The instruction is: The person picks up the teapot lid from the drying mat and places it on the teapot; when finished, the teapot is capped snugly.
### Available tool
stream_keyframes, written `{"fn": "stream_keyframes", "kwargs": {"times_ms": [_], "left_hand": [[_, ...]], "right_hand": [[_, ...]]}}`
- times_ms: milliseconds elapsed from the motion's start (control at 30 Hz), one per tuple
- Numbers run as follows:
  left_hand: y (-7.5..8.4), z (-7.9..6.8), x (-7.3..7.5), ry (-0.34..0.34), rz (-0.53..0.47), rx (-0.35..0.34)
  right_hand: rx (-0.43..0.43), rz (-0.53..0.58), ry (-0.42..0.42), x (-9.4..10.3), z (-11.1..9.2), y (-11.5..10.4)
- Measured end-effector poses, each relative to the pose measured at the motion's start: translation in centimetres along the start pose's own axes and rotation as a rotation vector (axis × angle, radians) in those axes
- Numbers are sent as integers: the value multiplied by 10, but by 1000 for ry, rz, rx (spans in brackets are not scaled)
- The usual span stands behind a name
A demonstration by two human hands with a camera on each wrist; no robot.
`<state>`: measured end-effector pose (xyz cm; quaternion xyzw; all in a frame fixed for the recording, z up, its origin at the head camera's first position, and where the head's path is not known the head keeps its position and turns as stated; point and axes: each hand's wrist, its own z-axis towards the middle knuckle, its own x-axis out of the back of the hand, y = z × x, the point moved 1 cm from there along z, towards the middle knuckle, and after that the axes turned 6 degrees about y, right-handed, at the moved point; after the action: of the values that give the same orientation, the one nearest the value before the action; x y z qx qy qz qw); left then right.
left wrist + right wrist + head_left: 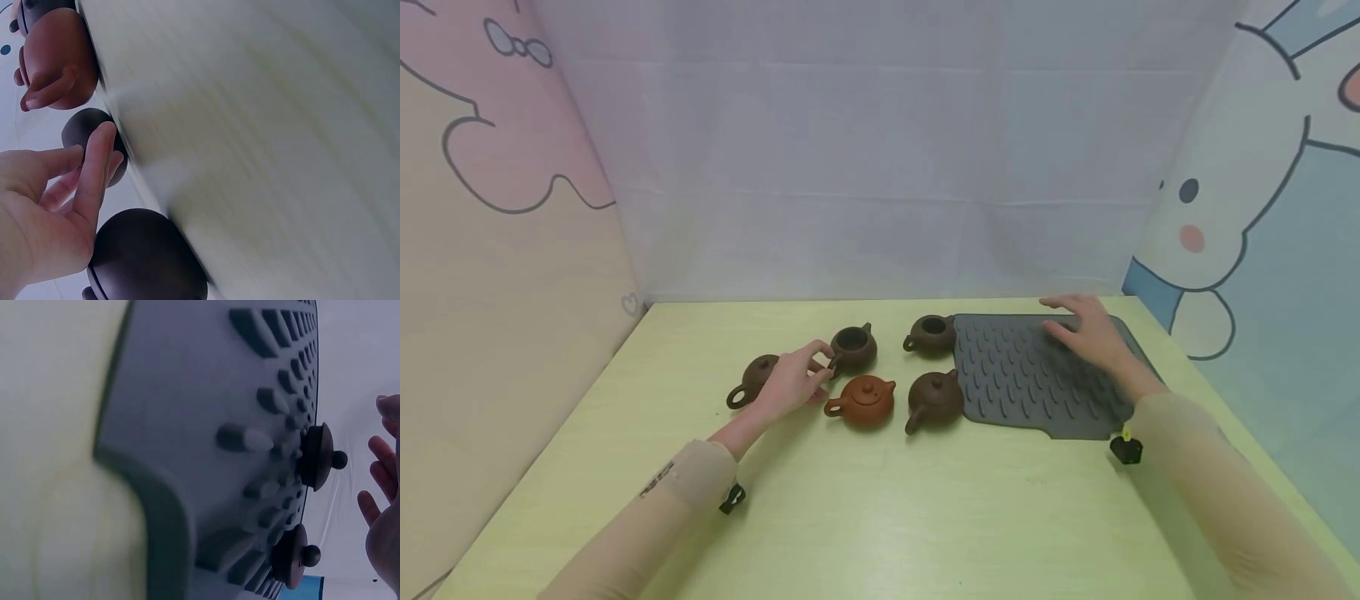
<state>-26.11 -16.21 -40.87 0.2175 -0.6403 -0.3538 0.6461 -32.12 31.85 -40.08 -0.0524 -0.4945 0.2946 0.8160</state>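
Observation:
My left hand (790, 382) has its bent fingers and thumb around the handle of a lidless dark brown teapot (862, 352). In the left wrist view, the fingers overlap that teapot (84, 128) and hide its handle. Close beside this hand is another dark teapot (760, 371), partly covered by it. My right hand (1090, 333) is held over the grey mat (1007, 392) with fingers loosely spread and nothing in them. Two dark lids with round knobs, a nearer lid (290, 556) and a farther lid (319, 457), sit on the mat in the right wrist view.
An orange-brown teapot (868, 404) with its lid on stands right of my left hand. Beside it is a lidded dark teapot (936, 400), close to the mat's left edge. Another lidless teapot (931, 337) stands behind. A pale curtain (880, 167) hangs behind the table.

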Motion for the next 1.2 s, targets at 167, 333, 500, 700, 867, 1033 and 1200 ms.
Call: {"fn": "stream_keyframes", "kwargs": {"times_ms": [167,333,500,700,867,1033,1200], "left_hand": [[1,-1,0,2,1,7],[3,-2,0,7,3,6],[2,-2,0,10,-5,20],[0,-1,-1,6,-28,27],[0,-2,-1,6,-41,29],[2,-3,-1,8,-53,30],[2,-4,0,11,-59,36]], "right_hand": [[-43,-123,-50,2,2,19],[-100,-167,-102,6,-3,31],[-115,-154,-116,8,-8,37],[-131,-134,-123,8,-11,37],[-142,-132,-115,7,-10,34],[-94,-132,-78,9,-6,28],[-52,-114,-71,10,4,16]]}}
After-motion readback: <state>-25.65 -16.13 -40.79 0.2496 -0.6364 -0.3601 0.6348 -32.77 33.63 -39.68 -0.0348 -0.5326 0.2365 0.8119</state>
